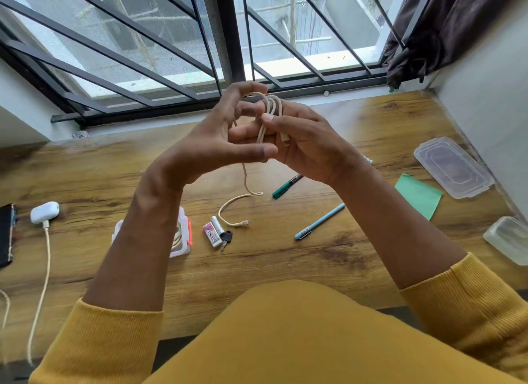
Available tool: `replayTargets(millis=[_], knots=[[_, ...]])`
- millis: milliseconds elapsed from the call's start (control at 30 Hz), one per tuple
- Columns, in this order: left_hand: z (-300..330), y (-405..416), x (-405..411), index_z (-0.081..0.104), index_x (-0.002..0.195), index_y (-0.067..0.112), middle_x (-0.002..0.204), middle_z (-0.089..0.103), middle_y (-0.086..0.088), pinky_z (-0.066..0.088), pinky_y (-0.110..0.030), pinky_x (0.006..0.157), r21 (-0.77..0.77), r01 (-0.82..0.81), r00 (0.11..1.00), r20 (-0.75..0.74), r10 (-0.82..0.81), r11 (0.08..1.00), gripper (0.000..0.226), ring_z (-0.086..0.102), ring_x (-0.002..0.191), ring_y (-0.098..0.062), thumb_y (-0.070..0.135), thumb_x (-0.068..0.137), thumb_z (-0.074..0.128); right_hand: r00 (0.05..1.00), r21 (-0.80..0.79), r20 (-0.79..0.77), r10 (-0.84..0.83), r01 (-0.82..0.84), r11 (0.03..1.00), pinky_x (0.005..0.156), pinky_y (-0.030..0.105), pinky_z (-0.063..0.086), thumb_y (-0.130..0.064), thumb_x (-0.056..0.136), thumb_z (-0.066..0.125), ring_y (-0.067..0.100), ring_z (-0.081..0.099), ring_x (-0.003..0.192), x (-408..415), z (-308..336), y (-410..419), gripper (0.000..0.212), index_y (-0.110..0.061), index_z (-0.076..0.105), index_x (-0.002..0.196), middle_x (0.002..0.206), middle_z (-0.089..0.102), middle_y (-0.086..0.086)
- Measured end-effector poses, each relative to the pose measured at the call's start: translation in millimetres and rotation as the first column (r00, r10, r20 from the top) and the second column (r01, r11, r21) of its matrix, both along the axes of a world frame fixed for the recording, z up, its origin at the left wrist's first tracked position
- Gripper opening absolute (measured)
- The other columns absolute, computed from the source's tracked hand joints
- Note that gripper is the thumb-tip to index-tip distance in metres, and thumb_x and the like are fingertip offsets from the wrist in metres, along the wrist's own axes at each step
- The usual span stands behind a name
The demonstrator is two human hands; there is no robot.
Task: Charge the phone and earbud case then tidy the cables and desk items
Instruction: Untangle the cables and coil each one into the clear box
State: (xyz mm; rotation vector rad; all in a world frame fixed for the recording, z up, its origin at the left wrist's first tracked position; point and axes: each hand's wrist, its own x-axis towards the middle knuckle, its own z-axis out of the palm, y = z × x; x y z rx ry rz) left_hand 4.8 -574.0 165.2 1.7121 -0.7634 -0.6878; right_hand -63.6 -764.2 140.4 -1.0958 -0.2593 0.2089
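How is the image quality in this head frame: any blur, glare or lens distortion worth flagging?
Head view: even daylight from the window, slightly blown out at the sill; wide-angle bending curves the desk edges; mild motion blur softens the left hand, right hand and the cable they coil; pens and earbud case stay readable.

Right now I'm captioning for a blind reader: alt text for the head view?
Both hands, left hand and right hand, coil a beige cable above a wooden desk, its free end resting there. An earbud case charges at left.
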Motion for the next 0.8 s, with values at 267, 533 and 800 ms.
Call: replayTargets(millis=[267,533,800], knots=[[-4.0,-4.1,-1.5,0.045,0.153,0.014,0.136,0.058,-0.013,0.064,-0.037,0.092,-0.041,-0.017,0.994,0.109,0.021,0.999,0.093,0.073,0.121,-0.023,0.003,0.073,0.091,0.999,-0.032,-0.053,-0.01,0.008,0.999,0.107,0.059,0.046,-0.017,0.116,0.029,0.049,0.058,0.124,-1.1,0.7,-2.2,0.049,0.017,0.032,0.151,0.13,0.058,0.038],[-10.0,-5.5,-1.9,0.051,0.151,0.008,0.128,0.066,-0.022,0.065,-0.059,0.081,-0.102,-0.115,0.979,0.159,0.13,0.988,0.073,0.076,0.11,-0.036,0.017,0.087,0.085,1.0,-0.15,0.023,0.012,-0.009,0.989,0.092,0.043,0.048,-0.02,0.117,0.019,0.031,0.063,0.102,0.1,4.6,-2.2,0.04,0.005,0.051,0.123,0.109,0.068,0.02],[-7.2,-12.4,-6.7,0.057,0.143,0.006,0.115,0.071,-0.017,0.067,-0.055,0.072,-0.04,-0.168,0.943,0.284,0.172,0.985,0.063,0.08,0.085,-0.029,0.034,0.091,0.079,0.988,-0.209,0.156,-0.016,0.049,0.977,0.084,0.035,0.052,-0.011,0.116,0.02,0.033,0.062,0.104,4.4,7.5,-0.9,0.041,0.015,0.049,0.13,0.12,0.061,0.03]])
